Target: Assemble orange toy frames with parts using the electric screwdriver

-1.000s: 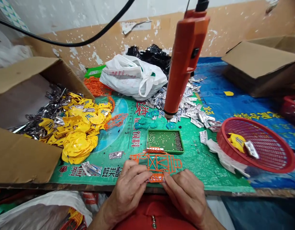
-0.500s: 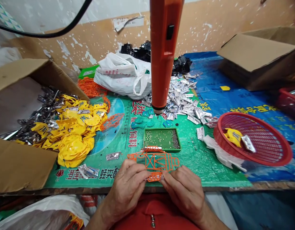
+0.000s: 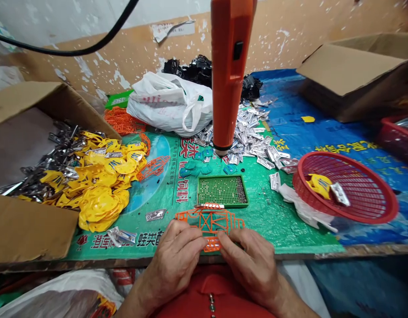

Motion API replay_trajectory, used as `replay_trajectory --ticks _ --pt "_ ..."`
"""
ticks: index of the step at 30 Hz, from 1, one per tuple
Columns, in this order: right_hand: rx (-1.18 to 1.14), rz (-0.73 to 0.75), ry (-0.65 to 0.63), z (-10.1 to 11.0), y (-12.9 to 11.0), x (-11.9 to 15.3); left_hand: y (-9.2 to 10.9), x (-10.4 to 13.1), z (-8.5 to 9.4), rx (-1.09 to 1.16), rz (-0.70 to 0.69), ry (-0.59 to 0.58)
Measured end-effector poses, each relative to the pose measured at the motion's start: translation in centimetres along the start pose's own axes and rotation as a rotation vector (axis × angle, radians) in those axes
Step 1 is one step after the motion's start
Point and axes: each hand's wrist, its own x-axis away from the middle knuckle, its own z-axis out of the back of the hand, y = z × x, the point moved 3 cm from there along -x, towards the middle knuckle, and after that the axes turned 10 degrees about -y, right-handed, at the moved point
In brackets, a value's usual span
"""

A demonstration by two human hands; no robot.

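Between my two hands lies an orange plastic lattice frame (image 3: 213, 221), flat near the table's front edge. My left hand (image 3: 177, 247) has its fingers closed on the left end of the frame's near strip (image 3: 212, 244). On the right end of that strip, my right hand (image 3: 252, 260) presses with thumb and finger, the other fingers curled. A silvery piece shows along the frame's far side. Just beyond stands a green perforated tray (image 3: 223, 206) with small screws at its right. Above it hangs an orange electric screwdriver (image 3: 230, 79), its tip pointing down.
Yellow plastic parts (image 3: 104, 198) spill from a cardboard box (image 3: 34, 229) at left. A white plastic bag (image 3: 167, 106) and a pile of silvery pieces (image 3: 253, 132) lie behind. To the right are a red basket (image 3: 372, 207) and another cardboard box (image 3: 352, 70).
My right thumb and fingers have shifted slightly left over the near strip. The left hand keeps its hold. The whole view has moved a little.
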Motion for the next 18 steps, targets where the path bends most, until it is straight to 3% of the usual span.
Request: replay_trajectory --ticks 5,12,18 --pt "-0.051 0.007 -0.014 0.1 0.0 -0.2 0.3 -0.2 0.0 -0.021 0.017 0.002" --pt "-0.020 0.060 0.076 0.4 0.1 0.6 0.3 0.2 0.0 -0.032 -0.026 0.104" --pt "0.036 0.084 0.081 0.3 0.0 1.0 0.5 0.0 0.4 -0.042 -0.025 0.062"
